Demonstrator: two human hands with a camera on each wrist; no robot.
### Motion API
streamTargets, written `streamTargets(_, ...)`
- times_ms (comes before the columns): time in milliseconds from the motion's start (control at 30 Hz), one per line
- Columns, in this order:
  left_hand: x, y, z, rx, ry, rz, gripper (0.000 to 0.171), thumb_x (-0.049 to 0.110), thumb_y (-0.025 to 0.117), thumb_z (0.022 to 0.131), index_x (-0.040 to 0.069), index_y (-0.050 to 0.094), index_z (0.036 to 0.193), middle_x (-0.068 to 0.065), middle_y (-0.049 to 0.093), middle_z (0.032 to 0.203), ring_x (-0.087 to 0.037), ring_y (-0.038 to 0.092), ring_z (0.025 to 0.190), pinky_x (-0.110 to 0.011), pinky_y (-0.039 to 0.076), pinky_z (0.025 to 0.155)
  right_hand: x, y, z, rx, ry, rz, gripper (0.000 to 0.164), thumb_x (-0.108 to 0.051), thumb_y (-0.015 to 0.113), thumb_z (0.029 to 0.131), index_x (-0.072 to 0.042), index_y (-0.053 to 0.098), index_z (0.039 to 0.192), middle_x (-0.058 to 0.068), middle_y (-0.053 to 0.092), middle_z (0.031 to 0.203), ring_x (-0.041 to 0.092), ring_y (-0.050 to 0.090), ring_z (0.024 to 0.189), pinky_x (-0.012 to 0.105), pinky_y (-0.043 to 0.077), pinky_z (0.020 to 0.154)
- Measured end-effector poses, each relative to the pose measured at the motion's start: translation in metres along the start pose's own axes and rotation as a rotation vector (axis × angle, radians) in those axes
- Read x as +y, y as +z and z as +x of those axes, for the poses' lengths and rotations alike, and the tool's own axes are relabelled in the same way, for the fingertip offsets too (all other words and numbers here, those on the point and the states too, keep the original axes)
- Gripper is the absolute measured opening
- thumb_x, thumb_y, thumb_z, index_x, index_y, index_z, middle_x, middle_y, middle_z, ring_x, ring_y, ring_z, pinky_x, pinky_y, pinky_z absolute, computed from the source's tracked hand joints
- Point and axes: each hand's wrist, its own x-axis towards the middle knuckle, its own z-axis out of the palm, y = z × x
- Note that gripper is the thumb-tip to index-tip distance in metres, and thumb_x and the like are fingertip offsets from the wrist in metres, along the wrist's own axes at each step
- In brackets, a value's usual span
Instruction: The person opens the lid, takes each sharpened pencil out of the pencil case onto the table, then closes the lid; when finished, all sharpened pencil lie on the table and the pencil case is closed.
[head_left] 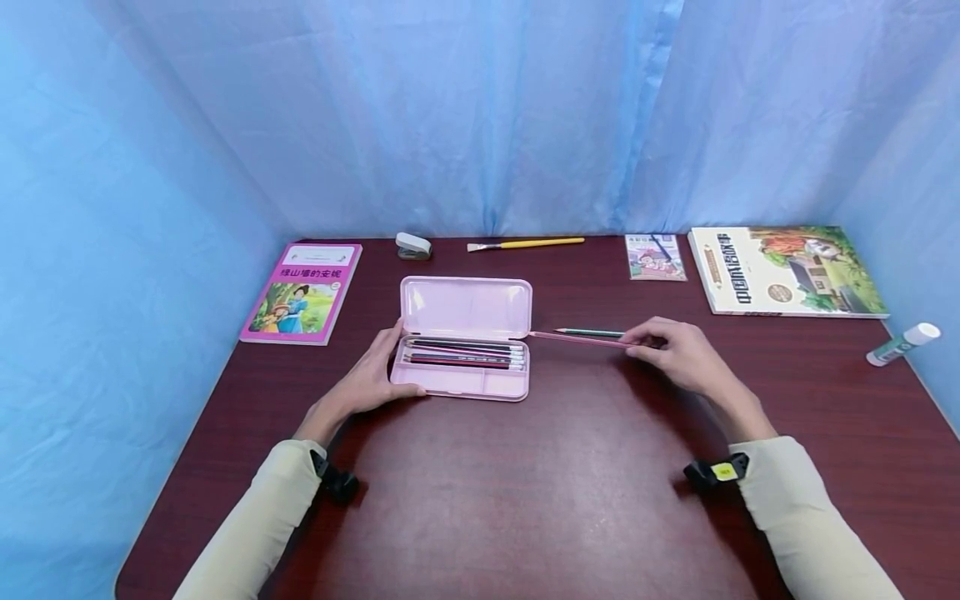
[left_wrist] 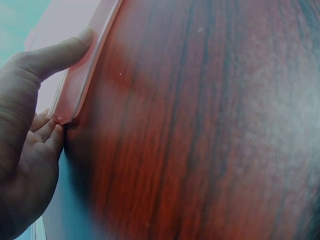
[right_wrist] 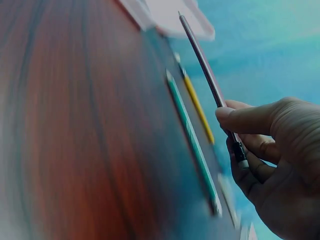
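A pink pencil case [head_left: 506, 384] lies with its lid [head_left: 467, 308] raised toward the back. Several pencils [head_left: 463, 359], dark and striped with white ends, lie in its long compartment; a smaller front-right one is bare. My left hand [head_left: 372, 373] grips the case's left end, thumb [left_wrist: 75, 49] against the front wall and fingers around the corner. Between thumb and fingers, my right hand [head_left: 672, 350] pinches a reddish pencil [right_wrist: 202, 62] near its eraser end. Its point is beside the case's right side, by the hinge. A green pencil [right_wrist: 190, 135] lies on the table just behind it.
Along the back are a pink book [head_left: 300, 292], a white stapler-like item [head_left: 413, 246], a yellow paintbrush [head_left: 540, 242], a small picture packet [head_left: 645, 265] and a large book [head_left: 795, 275]. A glue stick [head_left: 902, 344] lies far right. Blue curtains [head_left: 480, 117] enclose the table.
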Motion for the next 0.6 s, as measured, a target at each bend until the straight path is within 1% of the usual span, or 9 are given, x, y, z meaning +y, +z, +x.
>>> streamTargets(133,0.000,0.000,0.000,0.001,0.005,0.001,0.116,0.048,0.079,0.066,0.023,0.003,0.149,-0.007,0.027,0.141,-0.021,0.030,0.126,-0.045,0.026,0.105,0.018,-0.005,-0.011,-0.010,0.055,-0.038,0.008,-0.019,0.067,0.085,-0.018,0.071,0.092,-0.005,0.064,0.085,0.008,0.054,0.073,0.022,0.041,0.065)
streamTargets(300,0.000,0.000,0.001,-0.001,0.010,-0.005,0.115,0.047,0.079,0.066,0.022,0.004,0.149,-0.007,0.027,0.141,-0.020,0.029,0.126,-0.044,0.026,0.105,0.031,-0.003,-0.018,-0.015,0.065,-0.071,0.007,-0.018,0.067,0.084,-0.017,0.071,0.090,-0.003,0.064,0.085,0.011,0.053,0.073,0.024,0.040,0.065)
streamTargets(600,0.000,0.000,0.000,-0.009,-0.010,0.001,0.115,0.050,0.078,0.066,0.023,0.003,0.149,-0.007,0.025,0.143,-0.021,0.028,0.127,-0.046,0.025,0.106,0.037,0.004,-0.022,0.069,0.039,-0.108,0.008,-0.013,0.069,0.083,-0.018,0.071,0.089,-0.004,0.061,0.085,0.011,0.052,0.073,0.028,0.039,0.066)
